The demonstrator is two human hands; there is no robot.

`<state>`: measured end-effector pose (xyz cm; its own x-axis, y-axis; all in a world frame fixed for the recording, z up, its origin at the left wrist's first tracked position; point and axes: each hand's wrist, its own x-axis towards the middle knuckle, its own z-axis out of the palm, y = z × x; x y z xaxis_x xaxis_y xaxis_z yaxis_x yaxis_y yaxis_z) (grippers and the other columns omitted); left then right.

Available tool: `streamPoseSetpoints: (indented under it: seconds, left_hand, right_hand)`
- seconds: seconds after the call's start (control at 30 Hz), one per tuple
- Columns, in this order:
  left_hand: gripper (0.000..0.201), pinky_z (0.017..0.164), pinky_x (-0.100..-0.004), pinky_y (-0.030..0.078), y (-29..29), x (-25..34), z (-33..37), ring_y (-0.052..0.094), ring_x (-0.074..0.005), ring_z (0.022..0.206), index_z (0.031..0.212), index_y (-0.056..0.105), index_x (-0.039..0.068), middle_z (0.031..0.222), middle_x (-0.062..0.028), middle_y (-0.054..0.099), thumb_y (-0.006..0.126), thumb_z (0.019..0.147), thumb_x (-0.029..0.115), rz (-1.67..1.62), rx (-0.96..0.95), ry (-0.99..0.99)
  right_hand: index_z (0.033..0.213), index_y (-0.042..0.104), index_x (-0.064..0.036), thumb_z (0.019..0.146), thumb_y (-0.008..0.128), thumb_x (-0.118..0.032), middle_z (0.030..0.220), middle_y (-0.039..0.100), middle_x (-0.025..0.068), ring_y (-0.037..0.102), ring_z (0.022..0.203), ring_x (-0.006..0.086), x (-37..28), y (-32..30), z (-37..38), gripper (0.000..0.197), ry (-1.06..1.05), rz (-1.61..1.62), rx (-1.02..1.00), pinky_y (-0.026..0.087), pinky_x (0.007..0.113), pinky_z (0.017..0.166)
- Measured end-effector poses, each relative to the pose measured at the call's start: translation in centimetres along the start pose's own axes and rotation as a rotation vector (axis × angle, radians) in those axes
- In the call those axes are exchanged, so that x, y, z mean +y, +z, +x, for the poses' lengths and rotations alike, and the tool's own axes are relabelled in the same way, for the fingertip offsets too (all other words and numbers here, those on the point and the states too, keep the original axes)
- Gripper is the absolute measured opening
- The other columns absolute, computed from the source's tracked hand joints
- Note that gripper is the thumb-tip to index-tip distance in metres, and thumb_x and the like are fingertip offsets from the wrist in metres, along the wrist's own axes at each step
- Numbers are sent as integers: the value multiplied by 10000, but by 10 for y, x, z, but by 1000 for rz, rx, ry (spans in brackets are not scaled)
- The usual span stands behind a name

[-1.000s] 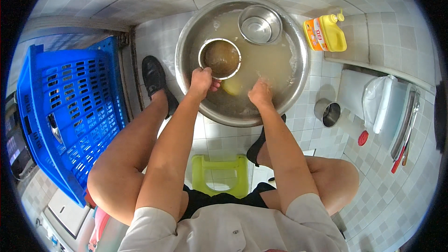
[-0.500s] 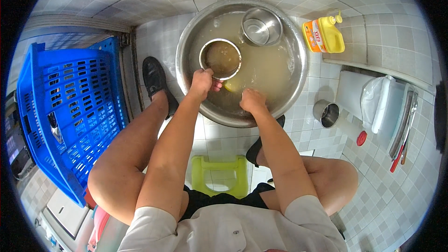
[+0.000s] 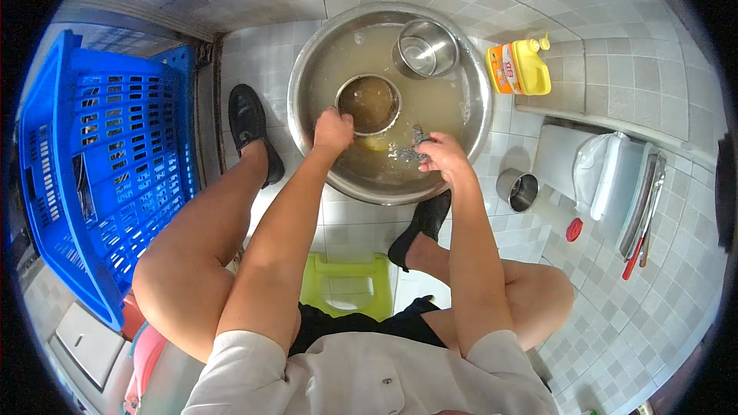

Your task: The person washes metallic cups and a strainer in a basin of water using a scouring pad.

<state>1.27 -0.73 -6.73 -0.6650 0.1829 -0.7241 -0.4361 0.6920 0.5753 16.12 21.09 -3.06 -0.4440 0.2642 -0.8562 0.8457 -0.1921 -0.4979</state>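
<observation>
A wide metal basin (image 3: 301,138) of cloudy water stands on the floor in front of me. In its left half sits a round steel pot (image 3: 399,107), brownish inside. My left hand (image 3: 334,129) is closed on the pot's near-left rim. Over the basin's near-right part, my right hand (image 3: 444,155) pinches a grey steel-wool scourer (image 3: 419,144), with splashing water beside it. Something yellow (image 3: 374,143) shows in the water just below the pot; its kind is unclear. Another steel pot (image 3: 427,49) leans at the basin's far right side.
A yellow pump bottle (image 3: 520,67) stands right of the basin. Nearer lies a small steel cup (image 3: 517,190). Knives (image 3: 644,215) and white boards (image 3: 565,160) hang or lean at the right wall. A blue plastic crate (image 3: 115,161) is at left, a green stool (image 3: 350,286) below me.
My right hand has risen from a fist at the water and turned, bringing the scourer into sight. The pot has shifted slightly right and down with my left hand on it.
</observation>
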Motion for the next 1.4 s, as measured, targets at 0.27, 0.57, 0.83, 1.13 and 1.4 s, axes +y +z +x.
streamPoseSetpoints:
  seconds: [0.27,0.57,0.83,1.13,1.4]
  left_hand:
    - [304,924,-508,516,10,-4,-11,653,-465,1000,1025,616,-60,1017,-324,672,549,904,210,296,128,232]
    - [284,896,-505,527,14,2,-18,665,-450,971,1041,630,-29,987,-304,681,567,895,206,355,87,247]
    - [270,892,-531,519,17,-7,0,654,-470,961,1022,647,-38,972,-318,673,579,880,182,250,88,264]
    - [315,894,-512,516,4,-3,17,638,-496,967,1060,654,-95,973,-361,643,587,844,124,312,4,445]
    - [313,924,-499,505,5,-16,23,626,-489,1004,1028,671,-79,1026,-348,642,579,830,145,173,-1,336]
  right_hand:
    - [1183,567,49,864,651,-33,1047,648,147,685,781,215,-28,18,-25,340,-390,159,66,579,349,630]
    - [1119,551,-22,743,676,16,1012,640,186,633,967,364,-6,88,1,399,-813,-497,349,488,438,849]
    - [1263,520,65,819,691,-177,1296,556,265,485,1287,398,1,123,-29,534,-877,-1061,205,296,533,1149]
    - [1373,518,33,892,643,-388,1547,356,241,222,1493,382,0,40,-11,652,-1042,-1601,155,118,504,1243]
    - [1373,469,100,822,719,-261,1458,420,324,341,1414,460,21,134,-30,704,-891,-936,219,131,564,1225]
